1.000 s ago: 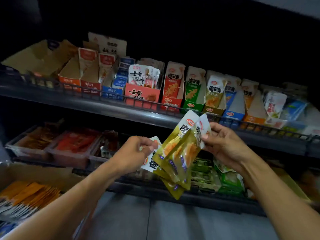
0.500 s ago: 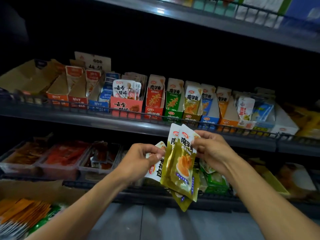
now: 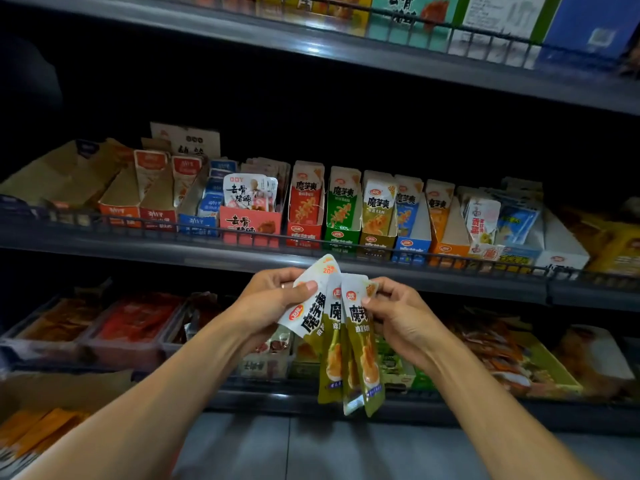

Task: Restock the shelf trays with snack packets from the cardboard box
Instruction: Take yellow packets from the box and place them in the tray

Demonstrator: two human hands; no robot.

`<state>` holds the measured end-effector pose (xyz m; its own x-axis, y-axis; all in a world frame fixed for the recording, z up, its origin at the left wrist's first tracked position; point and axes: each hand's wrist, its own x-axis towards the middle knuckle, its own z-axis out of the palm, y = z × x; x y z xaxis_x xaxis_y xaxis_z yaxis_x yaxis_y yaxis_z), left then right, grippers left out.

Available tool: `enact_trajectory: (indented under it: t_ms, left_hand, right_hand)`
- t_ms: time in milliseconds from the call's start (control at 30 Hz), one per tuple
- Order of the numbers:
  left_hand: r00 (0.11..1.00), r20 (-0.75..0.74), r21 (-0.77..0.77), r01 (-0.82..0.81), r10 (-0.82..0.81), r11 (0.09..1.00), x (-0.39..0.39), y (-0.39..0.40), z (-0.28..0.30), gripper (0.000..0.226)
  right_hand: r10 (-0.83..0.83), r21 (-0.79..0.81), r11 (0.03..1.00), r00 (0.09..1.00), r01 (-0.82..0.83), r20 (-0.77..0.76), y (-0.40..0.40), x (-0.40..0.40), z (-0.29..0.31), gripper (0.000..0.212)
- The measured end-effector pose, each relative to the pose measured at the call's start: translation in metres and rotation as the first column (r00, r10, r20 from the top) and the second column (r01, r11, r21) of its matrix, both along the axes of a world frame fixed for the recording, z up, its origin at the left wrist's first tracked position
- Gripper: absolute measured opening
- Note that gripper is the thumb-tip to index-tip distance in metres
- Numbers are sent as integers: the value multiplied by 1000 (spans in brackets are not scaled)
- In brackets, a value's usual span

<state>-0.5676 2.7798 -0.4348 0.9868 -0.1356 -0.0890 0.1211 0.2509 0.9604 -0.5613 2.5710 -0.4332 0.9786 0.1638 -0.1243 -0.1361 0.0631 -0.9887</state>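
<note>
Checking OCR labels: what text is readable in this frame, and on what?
"魔芋爽": held olive packets, pinched by left hand and right hand.
"20": top corner of the leftmost held packet.
"魔芋爽": red tray, green tray, olive tray.
"去骨猪蹄": white packets in the pink tray.
"去骨": pink tray; the rest is cut off by the rail.
Small print, top-shelf boxes, sign behind: blurred.
</note>
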Motion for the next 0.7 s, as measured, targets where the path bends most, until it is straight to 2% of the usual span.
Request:
enact_trajectory:
  t_ms: [133, 200, 367, 467, 600, 633, 700]
  left_hand:
    - [990, -103, -181, -114, 97, 977, 6, -4, -8, 17]
    - [969, -179, -220, -206, 169, 953, 11, -8, -10, 19]
    - [835, -404, -258, -497, 375, 829, 19, -23, -16, 23]
    - [801, -452, -316, -556, 393, 769, 16, -31, -19, 25]
    - [836, -389, -325, -517, 386, 792, 13, -36, -22, 31]
    - [840, -327, -271, -521, 432, 809, 13, -35, -23, 35]
    - [845, -128, -66, -530, 520, 845, 13, -29, -24, 46]
  right_hand:
    - [-3, -17, 1000, 1000, 3, 7, 2, -2, -5, 12]
    - [-26, -50, 998, 1000, 26, 2, 7, -3, -8, 14]
    - [-237, -211, 950, 971, 229, -13, 29, 1, -13, 16]
    - [-332, -280, 907, 943, 316, -13, 37, 8, -12, 19]
    - [-378, -289, 887, 926, 361, -6, 40, 10, -12, 19]
    - [-376, -279, 892, 926, 357, -17, 39, 10, -12, 18]
    - [-365, -248, 905, 930, 345, -39, 35, 10, -11, 17]
